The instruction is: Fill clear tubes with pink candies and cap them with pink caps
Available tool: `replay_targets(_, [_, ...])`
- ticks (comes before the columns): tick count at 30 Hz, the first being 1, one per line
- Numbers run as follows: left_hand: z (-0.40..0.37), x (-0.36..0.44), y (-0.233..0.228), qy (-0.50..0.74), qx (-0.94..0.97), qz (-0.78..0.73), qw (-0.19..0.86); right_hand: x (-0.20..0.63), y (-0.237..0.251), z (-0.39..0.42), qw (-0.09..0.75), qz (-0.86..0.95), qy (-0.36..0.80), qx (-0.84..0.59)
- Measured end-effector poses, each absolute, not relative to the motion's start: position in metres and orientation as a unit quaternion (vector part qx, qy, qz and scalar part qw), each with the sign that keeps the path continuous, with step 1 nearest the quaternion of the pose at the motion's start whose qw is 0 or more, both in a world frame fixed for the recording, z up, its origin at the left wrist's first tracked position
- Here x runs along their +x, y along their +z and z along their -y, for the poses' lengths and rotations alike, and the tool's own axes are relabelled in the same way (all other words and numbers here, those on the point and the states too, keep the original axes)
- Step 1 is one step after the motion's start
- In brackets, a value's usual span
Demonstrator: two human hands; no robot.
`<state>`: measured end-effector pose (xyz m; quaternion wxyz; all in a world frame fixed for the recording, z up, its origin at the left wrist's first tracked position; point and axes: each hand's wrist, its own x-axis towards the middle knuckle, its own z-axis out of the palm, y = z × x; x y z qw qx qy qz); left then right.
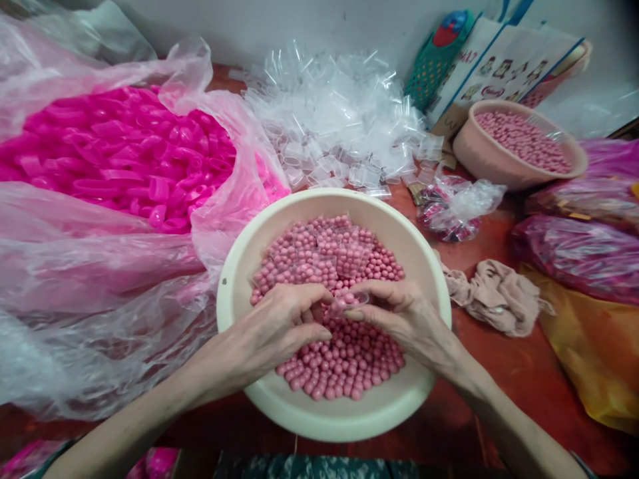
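A cream basin [232,293] holds a heap of round pink beads [334,366]. Flat clear plastic pouches [314,269] filled with the same beads lie on the heap's far side. Above the beads, my right hand [407,316] pinches a small clear plastic pouch [349,301] between thumb and fingers, with pink beads showing in it. My left hand [282,322] is curled at the pouch's left end, its index fingertip close against it. What the left fingers hold, if anything, is hidden.
Bright pink plastic pieces [124,156] fill a large bag [239,159] at left. Behind the basin are piled empty clear pouches [339,113]. A second bead-filled basin [492,156], a crumpled cloth [504,299] and wrapped purple packages [584,249] sit to the right.
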<state>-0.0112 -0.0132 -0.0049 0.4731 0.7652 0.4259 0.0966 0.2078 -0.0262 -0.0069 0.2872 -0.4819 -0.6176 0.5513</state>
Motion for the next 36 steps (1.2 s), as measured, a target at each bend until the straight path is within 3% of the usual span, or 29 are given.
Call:
replay_targets(5, [0.016,-0.015,-0.009,0.085,0.778,-0.421,0.459,0.209,-0.008,0.026,0.252,0.605,0.592,-0.468])
replay_targets(10, [0.017,-0.016,-0.012,0.087,0.792,-0.414,0.441,0.211,-0.011,0.027,0.205,0.656,0.54,-0.487])
replay_targets(17, [0.003,-0.001,0.002,0.077,0.725,-0.435,0.529,0.208,-0.003,0.026,0.188,0.601,0.648,-0.429])
replay_targets(22, [-0.004,-0.001,0.006,0.136,0.6,-0.441,0.654,0.21,-0.014,0.026,0.216,0.671,0.473,-0.529])
replay_targets(25, [-0.004,-0.003,0.006,0.137,0.554,-0.445,0.689,0.21,-0.022,0.033,0.133,0.748,0.386,-0.524])
replay_targets(28, [-0.002,-0.005,0.005,0.148,0.522,-0.456,0.705,0.212,-0.025,0.045,0.054,0.804,0.364,-0.467])
replay_targets(36, [-0.001,-0.008,0.007,0.173,0.526,-0.439,0.708,0.221,-0.031,0.053,0.1,0.791,0.379,-0.47])
